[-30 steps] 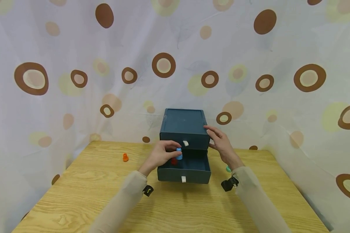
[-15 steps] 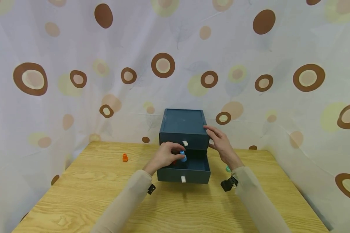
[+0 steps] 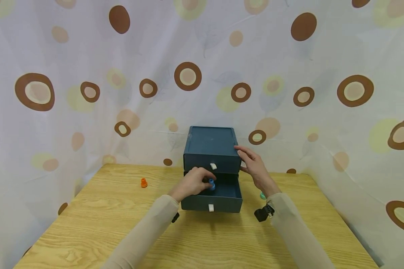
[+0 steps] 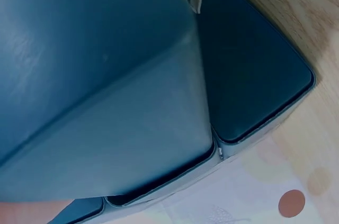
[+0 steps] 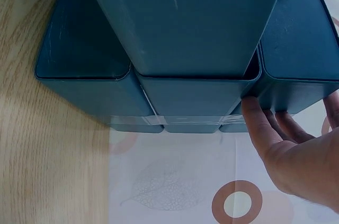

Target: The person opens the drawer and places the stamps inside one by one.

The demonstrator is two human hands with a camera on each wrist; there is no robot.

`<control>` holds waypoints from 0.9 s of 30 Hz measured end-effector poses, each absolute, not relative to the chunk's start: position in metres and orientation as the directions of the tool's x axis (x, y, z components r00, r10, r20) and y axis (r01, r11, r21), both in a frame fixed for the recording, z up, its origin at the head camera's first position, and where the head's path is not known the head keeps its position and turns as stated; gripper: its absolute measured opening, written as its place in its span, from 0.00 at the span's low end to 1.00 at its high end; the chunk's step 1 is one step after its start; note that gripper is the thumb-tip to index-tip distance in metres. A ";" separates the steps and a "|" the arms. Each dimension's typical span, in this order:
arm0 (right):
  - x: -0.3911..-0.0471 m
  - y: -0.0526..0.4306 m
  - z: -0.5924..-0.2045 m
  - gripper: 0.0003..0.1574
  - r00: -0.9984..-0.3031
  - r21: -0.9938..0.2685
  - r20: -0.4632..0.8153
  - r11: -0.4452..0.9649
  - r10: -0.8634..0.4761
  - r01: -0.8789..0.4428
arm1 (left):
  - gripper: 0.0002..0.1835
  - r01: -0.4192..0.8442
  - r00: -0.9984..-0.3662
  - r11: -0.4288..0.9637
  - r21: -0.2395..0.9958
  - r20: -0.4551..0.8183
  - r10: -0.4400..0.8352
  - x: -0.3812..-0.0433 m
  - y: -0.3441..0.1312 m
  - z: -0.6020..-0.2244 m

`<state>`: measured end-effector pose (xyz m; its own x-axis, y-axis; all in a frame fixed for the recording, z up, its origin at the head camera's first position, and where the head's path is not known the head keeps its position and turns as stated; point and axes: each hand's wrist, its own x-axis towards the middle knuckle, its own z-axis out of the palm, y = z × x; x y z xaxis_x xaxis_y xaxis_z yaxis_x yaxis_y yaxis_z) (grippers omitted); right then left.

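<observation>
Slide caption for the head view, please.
Left hand holds a blue piece at the open drawer; right hand touches the cabinet's side.

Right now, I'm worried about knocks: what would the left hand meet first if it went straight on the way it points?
Beyond the held blue stepped peg, the left hand would probably meet the right wall of the open middle drawer first, though depth is unclear.

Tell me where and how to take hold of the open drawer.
Probably pinch the white tab of the open drawer, coming from the front: it sits uncovered near the middle of the drawer's front face, which is turned toward the head camera.
</observation>
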<state>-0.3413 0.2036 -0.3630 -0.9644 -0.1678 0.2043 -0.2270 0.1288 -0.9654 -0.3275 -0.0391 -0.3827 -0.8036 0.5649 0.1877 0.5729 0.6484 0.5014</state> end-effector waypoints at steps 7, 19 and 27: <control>-0.343 0.203 -0.364 0.32 -0.964 -0.965 0.204 0.131 -0.169 -0.227 | 0.12 0.581 -0.806 0.689 0.433 0.187 0.562 -0.329 -0.036 -0.383; -0.342 0.204 -0.364 0.32 -0.965 -0.965 0.204 0.132 -0.167 -0.227 | 0.13 0.531 -0.842 0.738 0.417 0.160 0.516 -0.325 -0.033 -0.381; -0.343 0.204 -0.365 0.31 -0.965 -0.965 0.204 0.133 -0.163 -0.227 | 0.14 0.523 -0.846 0.720 0.457 0.177 0.503 -0.325 -0.035 -0.382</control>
